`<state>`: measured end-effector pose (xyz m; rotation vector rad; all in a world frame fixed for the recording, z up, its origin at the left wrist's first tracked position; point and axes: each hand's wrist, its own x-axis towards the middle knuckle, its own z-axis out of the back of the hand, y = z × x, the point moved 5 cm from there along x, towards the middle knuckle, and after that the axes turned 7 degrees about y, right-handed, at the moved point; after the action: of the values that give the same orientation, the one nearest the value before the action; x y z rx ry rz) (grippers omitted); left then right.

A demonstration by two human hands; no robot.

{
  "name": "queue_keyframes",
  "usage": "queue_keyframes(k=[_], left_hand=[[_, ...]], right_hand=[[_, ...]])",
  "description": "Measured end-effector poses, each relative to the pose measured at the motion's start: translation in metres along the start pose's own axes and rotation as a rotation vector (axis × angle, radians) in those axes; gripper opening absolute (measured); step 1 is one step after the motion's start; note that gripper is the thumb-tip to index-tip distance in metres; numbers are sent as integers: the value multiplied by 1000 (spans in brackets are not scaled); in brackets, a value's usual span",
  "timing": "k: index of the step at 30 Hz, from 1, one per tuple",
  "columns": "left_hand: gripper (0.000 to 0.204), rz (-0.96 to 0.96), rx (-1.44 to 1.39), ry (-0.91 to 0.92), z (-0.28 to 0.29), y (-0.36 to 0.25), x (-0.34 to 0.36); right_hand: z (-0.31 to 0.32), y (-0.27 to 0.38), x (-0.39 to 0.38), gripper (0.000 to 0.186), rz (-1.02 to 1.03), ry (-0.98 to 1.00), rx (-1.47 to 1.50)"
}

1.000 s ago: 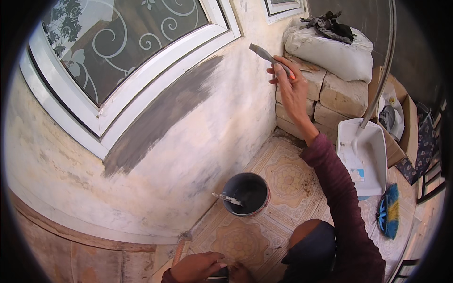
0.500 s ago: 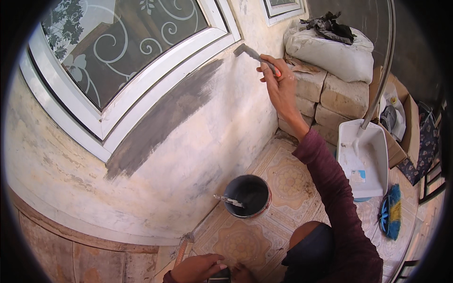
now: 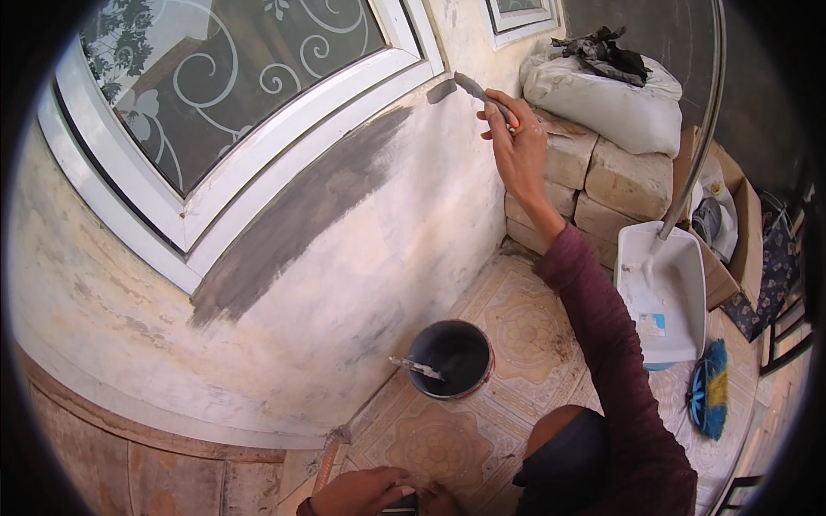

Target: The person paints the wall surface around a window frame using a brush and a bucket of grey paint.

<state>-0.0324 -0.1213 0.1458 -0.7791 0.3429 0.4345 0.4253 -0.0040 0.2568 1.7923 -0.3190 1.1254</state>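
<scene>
My right hand point(image 3: 520, 155) is closed around the handle of a paintbrush point(image 3: 478, 91), its orange end showing by the fingers. The brush's dark, wet head touches or almost touches the pale wall point(image 3: 361, 267) below the white-framed window point(image 3: 301, 125). Just left of the bristles is a short grey dab point(image 3: 441, 91). A broad band of grey paint point(image 3: 292, 224) runs along under the window frame. My left hand point(image 3: 363, 491) rests low at the bottom edge with its fingers stretched out, holding nothing I can see.
A bucket of dark grey paint point(image 3: 482, 340) with a stirring stick point(image 3: 416, 368) stands on the tiled floor. At right are stacked blocks point(image 3: 628, 176) under a white sack point(image 3: 602, 103), a long-handled dustpan point(image 3: 658, 292), a cardboard box point(image 3: 744, 224) and a blue-yellow broom head point(image 3: 711, 391).
The brush has moved slightly right along the wall with my right hand. A short grey dab now shows where its head was. My left hand stays about where it was.
</scene>
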Motion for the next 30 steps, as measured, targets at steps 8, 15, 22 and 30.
queue_keyframes(k=[8, 15, 22, 30], left_hand=[[31, -44, 10, -16, 0, 2, 0], [47, 193, 20, 211, 8, -5, 2], [47, 166, 46, 216, 9, -8, 1], [46, 61, 118, 175, 2, 1, -3]], right_hand=[[-27, 3, -9, 23, 75, 65, -31], [-32, 19, -21, 22, 93, 111, -32], [-40, 44, -32, 21, 92, 181, -7], [-36, 72, -42, 19, 152, 213, 29]])
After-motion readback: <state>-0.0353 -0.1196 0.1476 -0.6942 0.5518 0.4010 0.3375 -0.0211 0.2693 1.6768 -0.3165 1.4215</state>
